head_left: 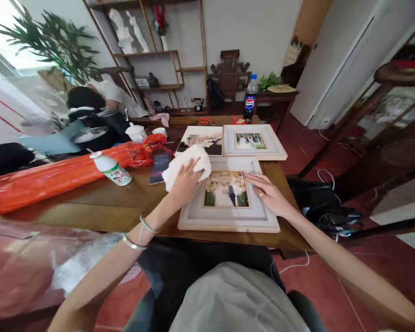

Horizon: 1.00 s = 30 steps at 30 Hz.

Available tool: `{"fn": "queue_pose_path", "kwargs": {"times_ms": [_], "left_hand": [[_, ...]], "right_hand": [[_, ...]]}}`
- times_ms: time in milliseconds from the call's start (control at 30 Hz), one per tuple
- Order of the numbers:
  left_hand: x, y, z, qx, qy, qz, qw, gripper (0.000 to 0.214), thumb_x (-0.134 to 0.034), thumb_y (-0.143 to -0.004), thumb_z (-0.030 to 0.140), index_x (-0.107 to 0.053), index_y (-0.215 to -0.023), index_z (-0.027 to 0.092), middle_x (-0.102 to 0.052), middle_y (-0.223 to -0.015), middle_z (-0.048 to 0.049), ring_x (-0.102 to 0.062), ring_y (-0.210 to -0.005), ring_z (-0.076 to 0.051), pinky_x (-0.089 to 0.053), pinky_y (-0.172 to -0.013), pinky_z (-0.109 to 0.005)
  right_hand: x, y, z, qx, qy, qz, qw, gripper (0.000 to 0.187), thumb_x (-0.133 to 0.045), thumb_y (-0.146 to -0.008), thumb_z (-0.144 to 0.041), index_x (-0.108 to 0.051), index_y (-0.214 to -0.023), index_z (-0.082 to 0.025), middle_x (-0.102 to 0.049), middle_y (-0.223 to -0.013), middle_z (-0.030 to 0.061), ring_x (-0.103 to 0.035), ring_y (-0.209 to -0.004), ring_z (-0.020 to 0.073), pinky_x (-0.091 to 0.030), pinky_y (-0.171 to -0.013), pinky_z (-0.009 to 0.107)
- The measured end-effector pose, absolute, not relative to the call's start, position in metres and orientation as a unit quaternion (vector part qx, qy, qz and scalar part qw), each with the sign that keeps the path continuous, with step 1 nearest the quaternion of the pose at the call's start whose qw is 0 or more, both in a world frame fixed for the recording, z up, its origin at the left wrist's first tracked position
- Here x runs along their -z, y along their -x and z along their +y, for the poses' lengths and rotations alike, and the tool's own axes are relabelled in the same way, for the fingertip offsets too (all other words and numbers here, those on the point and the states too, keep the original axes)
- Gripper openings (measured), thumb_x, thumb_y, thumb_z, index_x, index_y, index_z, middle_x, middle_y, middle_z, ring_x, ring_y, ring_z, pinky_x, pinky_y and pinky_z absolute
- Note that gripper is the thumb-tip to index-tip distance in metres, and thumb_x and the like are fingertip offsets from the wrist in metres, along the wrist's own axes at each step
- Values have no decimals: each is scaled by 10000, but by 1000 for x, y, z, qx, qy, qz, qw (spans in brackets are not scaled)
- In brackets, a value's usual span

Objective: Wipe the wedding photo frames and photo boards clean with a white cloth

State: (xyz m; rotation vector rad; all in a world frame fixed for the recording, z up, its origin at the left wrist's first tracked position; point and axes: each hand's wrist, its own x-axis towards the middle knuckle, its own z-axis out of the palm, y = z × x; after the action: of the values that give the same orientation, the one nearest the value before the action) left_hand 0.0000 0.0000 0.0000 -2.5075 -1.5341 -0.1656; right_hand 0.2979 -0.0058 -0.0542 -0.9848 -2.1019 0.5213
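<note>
My left hand (186,184) is closed on a white cloth (194,157), which is bunched up over the upper left corner of a picture frame (228,227). The frame lies flat at the table's near edge, with a pale wooden rim and a small wedding photo (225,190) in its middle. My right hand (269,193) rests with outstretched fingers on the frame's right side, beside the photo. Behind it lie a second framed photo (278,148) and an unframed print (212,131), partly hidden by the cloth.
A phone (160,165) lies left of the cloth on the wooden table (103,205). Further left are a white bottle (111,168) and a long red plastic wrapping (65,174). At the back stand a cola bottle (250,100), orange-handled scissors (206,121) and a lidded white cup (136,133).
</note>
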Motion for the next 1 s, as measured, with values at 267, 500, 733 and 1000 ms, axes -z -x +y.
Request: {"fn": "queue_pose_path", "kwargs": {"times_ms": [267, 500, 733, 1000], "left_hand": [[-21, -18, -78, -34, 900, -430, 61, 290, -505, -843, 138, -665, -1080, 188, -403, -1447, -128, -352, -1339, -345, -341, -1041, -552], [-20, -14, -118, 7, 914, -405, 35, 228, -534, -839, 193, -673, -1019, 210, -365, -1478, -77, -334, -1361, -287, -319, -1083, -475], [1, 14, -32, 81, 852, -512, 79, 302, -419, -893, 176, -614, -1121, 136, -383, -1455, -149, -294, -1381, -281, -315, -1089, -484], [0, 4, -34, 68, 858, -503, 85, 321, -412, -878, 141, -621, -1119, 115, -330, -1483, -157, -236, -1395, -328, -290, -1079, -561]], "right_hand": [[50, -296, -9, -207, 390, -817, 372, 453, -415, -906, -169, -507, -1321, -325, -492, -1392, 10, -386, -1308, 222, -303, -1094, 539], [51, -296, -9, -203, 401, -813, 369, 428, -428, -904, -187, -532, -1301, -308, -523, -1360, 26, -395, -1296, 234, -304, -1091, 538], [51, -294, -9, -193, 401, -814, 372, 400, -428, -896, -172, -569, -1253, -284, -555, -1313, 50, -418, -1269, 235, -325, -1075, 532], [47, -293, -11, -190, 408, -813, 369, 360, -439, -898, -192, -585, -1215, -283, -569, -1267, 56, -445, -1241, 236, -345, -1060, 511]]}}
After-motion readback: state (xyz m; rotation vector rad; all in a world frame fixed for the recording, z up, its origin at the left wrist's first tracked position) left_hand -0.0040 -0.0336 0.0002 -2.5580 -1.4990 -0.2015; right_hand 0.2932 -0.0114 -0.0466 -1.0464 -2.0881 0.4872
